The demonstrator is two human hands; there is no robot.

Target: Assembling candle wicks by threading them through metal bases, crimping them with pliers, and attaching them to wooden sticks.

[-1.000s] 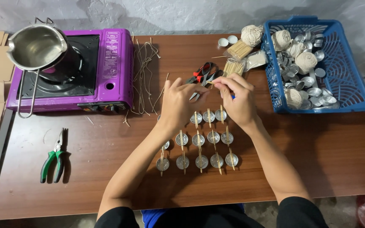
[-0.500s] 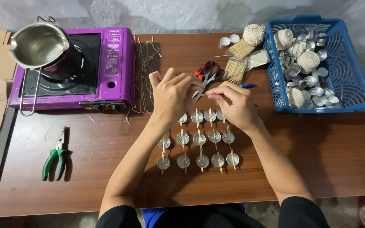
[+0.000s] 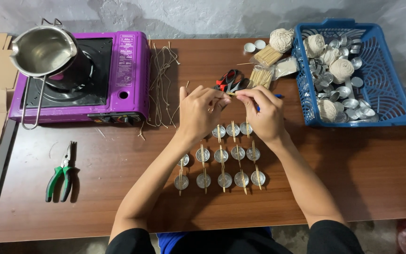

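Observation:
My left hand (image 3: pixel 199 111) and my right hand (image 3: pixel 262 112) meet above the table's middle, fingertips pinched together on a thin wooden stick (image 3: pixel 231 93). Just below them lie several small metal cups (image 3: pixel 222 155) in rows, each with a stick laid across its top. Red-and-black scissors (image 3: pixel 230 81) lie right behind my fingers. A blue pen tip shows beside my right hand.
A purple gas stove (image 3: pixel 118 77) with a steel pot (image 3: pixel 43 51) stands at the back left. Loose wick strings (image 3: pixel 163 80) lie beside it. Green pliers (image 3: pixel 61 172) rest front left. A blue basket (image 3: pixel 393 101) of cups and twine balls sits at right, stick bundles (image 3: pixel 265 66) nearby.
My hands have lifted from the rows of cups and come together behind them, pinching a stick. The left hand, spread flat half a second ago, has closed.

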